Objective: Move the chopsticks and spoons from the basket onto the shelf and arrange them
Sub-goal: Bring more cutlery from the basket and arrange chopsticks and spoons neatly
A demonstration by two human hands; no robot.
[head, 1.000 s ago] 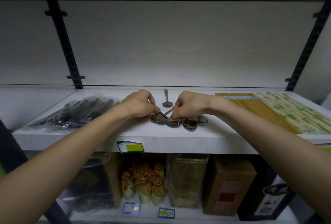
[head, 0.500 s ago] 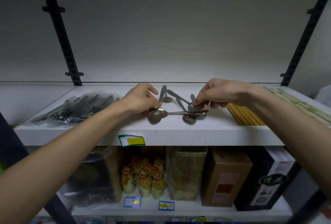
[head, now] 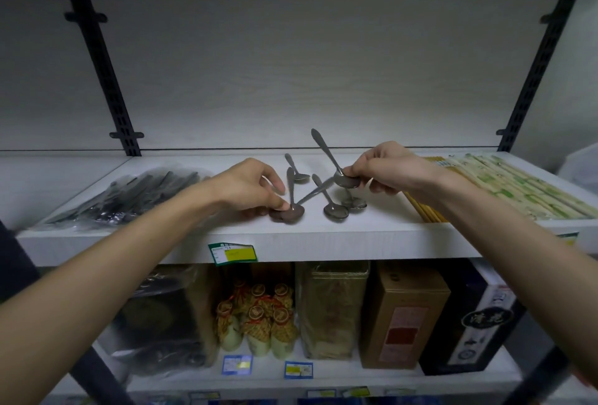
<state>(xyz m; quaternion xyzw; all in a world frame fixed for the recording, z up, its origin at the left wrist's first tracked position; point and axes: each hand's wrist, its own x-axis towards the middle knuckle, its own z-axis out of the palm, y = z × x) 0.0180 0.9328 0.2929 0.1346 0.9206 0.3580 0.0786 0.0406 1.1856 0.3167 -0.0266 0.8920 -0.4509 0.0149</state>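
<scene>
Several metal spoons lie on the white shelf (head: 323, 236). My right hand (head: 388, 168) pinches one spoon (head: 326, 152) by its bowl, lifted off the shelf, handle pointing up and back. My left hand (head: 249, 188) pinches the bowl end of a spoon (head: 289, 207) near the front edge, its handle pointing back. Two more spoons (head: 335, 209) lie between my hands and a small one (head: 297, 171) sits farther back. Wooden chopsticks (head: 427, 210) and packaged chopsticks (head: 504, 188) lie at the right. No basket is in view.
A plastic bag of dark cutlery (head: 129, 194) lies at the shelf's left. Black uprights (head: 97, 58) flank the back panel. Below, the lower shelf holds small wrapped bottles (head: 259, 320), a gold tin (head: 333, 307) and boxes (head: 404, 314).
My right hand has raised one spoon off the shelf and tipped its handle upward. My left hand has shifted a spoon so its handle points back. The view moved slightly.
</scene>
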